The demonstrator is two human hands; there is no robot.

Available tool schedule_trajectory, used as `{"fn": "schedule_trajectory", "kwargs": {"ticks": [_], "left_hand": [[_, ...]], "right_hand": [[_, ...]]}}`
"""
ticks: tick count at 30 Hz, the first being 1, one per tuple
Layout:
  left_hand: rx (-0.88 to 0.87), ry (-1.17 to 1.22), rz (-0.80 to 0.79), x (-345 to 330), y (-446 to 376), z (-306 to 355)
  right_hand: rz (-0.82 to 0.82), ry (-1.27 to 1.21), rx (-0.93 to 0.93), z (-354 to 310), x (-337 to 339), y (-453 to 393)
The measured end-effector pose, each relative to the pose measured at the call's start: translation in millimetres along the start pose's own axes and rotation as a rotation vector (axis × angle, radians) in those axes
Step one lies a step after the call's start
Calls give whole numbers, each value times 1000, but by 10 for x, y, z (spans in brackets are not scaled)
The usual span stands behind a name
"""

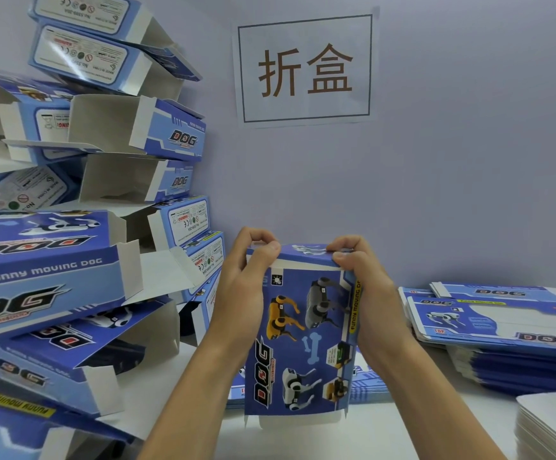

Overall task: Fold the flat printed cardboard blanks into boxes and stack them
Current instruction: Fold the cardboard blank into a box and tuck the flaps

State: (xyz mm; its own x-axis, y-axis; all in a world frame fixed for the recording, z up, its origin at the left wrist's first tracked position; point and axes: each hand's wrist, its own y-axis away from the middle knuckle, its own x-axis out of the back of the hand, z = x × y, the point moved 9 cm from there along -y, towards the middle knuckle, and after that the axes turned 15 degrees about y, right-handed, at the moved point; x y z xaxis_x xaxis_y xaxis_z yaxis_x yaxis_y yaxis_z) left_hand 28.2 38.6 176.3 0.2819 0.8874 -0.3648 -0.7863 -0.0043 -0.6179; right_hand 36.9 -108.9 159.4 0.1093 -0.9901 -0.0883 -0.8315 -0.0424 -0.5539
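A: Entry, head view. Where is the box?

B: The box stands upright on the table, directly below the wall sign. Printed face toward the camera: robot dogs, a bone, a "DOG" logo running up the lower left side. Its bottom flaps hang loose just above the table.

A: Hands?

B: Both at the top edge of the box. The left hand has its fingers curled over the top left corner, thumb pressed against the near edge, so it pinches the top flap. The right hand has its fingers bent over the top right corner, thumb on the front face, also clamped on the flap. The flap lies folded down across the top, a thin white edge showing under it.

A: Left of the box?

B: A tall, uneven pile of folded boxes, many with open ends and loose white flaps pointing toward the sign wall. The nearest ones almost touch the left forearm.

A: Right of the box?

B: A stack of flat blanks, printed side up, against the wall. Nearer the camera, a second stack of blanks lies white side up. More flat blanks lie behind the box, partly hidden.
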Motion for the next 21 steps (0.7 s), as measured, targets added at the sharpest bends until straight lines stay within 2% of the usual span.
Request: {"fn": "schedule_trajectory", "kwargs": {"ticks": [8,12,19,21], "left_hand": [[21,103,-55,-24,27,-22],[-23,21,13,13,-19,19],[43,32,149,118,-63,56],[30,19,147,112,-70,78]], "right_hand": [[-1,-7,6,-22,88,-9],[-13,2,7,-24,89,-1],[-140,159,75,-45,-12,34],[-117,181,61,-14,-3,31]]}}
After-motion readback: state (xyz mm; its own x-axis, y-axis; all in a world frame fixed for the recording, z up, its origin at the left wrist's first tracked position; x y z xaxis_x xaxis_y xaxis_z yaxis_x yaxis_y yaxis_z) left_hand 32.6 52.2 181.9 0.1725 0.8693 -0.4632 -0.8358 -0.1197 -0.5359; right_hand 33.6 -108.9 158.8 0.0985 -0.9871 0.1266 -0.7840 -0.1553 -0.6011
